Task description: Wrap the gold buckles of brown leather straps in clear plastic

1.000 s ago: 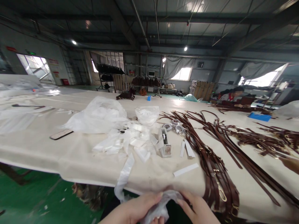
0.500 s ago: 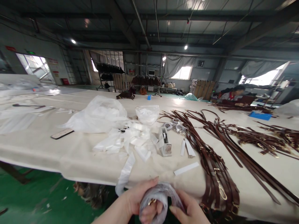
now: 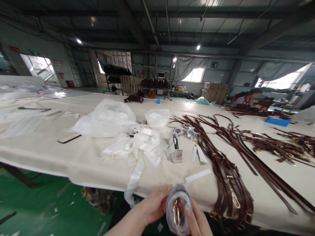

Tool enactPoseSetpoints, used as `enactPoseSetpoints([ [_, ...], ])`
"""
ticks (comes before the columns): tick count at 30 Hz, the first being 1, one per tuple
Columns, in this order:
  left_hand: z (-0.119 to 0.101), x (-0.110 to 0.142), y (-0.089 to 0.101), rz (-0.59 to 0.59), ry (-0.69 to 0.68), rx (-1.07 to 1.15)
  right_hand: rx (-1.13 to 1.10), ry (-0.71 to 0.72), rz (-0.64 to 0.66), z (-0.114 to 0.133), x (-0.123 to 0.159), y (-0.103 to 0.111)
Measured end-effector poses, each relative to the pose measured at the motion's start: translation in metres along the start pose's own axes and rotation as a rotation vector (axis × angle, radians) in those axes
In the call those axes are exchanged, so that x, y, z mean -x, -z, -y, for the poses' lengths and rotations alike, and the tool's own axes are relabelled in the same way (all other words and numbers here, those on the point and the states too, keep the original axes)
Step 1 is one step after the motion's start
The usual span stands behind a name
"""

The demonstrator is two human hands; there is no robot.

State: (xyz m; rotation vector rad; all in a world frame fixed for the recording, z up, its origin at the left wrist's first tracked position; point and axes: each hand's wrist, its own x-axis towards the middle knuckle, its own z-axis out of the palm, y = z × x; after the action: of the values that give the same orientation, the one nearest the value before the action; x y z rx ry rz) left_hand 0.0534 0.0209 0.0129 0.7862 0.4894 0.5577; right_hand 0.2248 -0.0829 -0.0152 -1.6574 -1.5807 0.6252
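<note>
A coiled strap wrapped in cloudy plastic (image 3: 181,193) is held between my hands at the table's front edge. A gold metal clasp (image 3: 175,213) shows inside the coil. My left hand (image 3: 156,205) grips the roll's left side, its fingertips partly hidden behind it. From the right, my right hand (image 3: 198,218) closes on the roll, with a finger pressed on the plastic near the opening. To the right, dark brown leather straps (image 3: 221,173) with gold buckles hang over the edge. A white plastic strip (image 3: 135,180) droops over the edge at left.
A tape dispenser (image 3: 176,150) stands before me, with white paper strips (image 3: 198,176) and several wrapped coils (image 3: 190,133) nearby. Clear plastic bags (image 3: 105,118) and a phone (image 3: 69,138) lie left. A person (image 3: 248,101) sits at the far right.
The wrapped coil has moved right and been turned, so its opening and gold clasp show more. My left fingers have come out of the coil's opening.
</note>
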Motion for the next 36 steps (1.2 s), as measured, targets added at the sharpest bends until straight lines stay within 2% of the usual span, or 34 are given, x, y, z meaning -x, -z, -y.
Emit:
enactPoseSetpoints([
  [2,-0.006,0.004,0.006,-0.103,-0.124,-0.256,0.129,-0.011,0.293,0.014,-0.010,0.018],
  [4,-0.010,0.008,0.007,-0.052,-0.166,-0.599,0.296,-0.031,0.534,0.028,-0.019,0.029],
  [5,-0.011,0.010,0.005,0.012,-0.165,-0.779,0.350,-0.052,0.578,0.034,-0.022,0.031],
  [6,-0.011,0.012,0.003,0.074,-0.154,-0.932,0.355,-0.071,0.568,0.037,-0.024,0.032],
  [8,-0.010,0.013,-0.003,0.110,-0.143,-1.076,0.199,-0.051,0.497,0.039,-0.026,0.031],
  [10,-0.007,0.012,-0.009,0.031,-0.149,-0.980,-0.019,-0.011,0.438,0.035,-0.026,0.028],
  [12,-0.001,0.010,-0.012,-0.097,-0.180,-0.817,-0.131,-0.006,0.356,0.029,-0.024,0.026],
  [15,0.014,0.005,-0.014,-0.316,-0.232,-0.622,-0.116,-0.049,0.205,0.021,-0.020,0.021],
  [17,0.027,0.002,-0.014,-0.438,-0.266,-0.493,-0.103,-0.067,0.161,0.018,-0.019,0.019],
  [20,0.046,0.000,-0.016,-0.569,-0.251,-0.297,-0.115,-0.102,0.204,0.015,-0.020,0.021],
  [23,0.058,0.001,-0.013,-0.622,-0.175,-0.170,-0.189,-0.137,0.326,0.012,-0.020,0.028],
  [26,0.064,0.009,-0.006,-0.564,-0.069,-0.240,-0.258,-0.169,0.454,0.009,-0.014,0.037],
  [30,0.062,0.028,-0.001,-0.238,0.056,-0.726,-0.270,-0.202,0.710,0.012,-0.006,0.048],
  [33,0.058,0.041,-0.007,-0.014,-0.036,-0.973,-0.306,-0.163,0.835,0.019,-0.003,0.049],
  [36,0.059,0.048,-0.015,0.046,-0.135,-1.025,-0.295,-0.156,0.822,0.021,0.005,0.041],
])
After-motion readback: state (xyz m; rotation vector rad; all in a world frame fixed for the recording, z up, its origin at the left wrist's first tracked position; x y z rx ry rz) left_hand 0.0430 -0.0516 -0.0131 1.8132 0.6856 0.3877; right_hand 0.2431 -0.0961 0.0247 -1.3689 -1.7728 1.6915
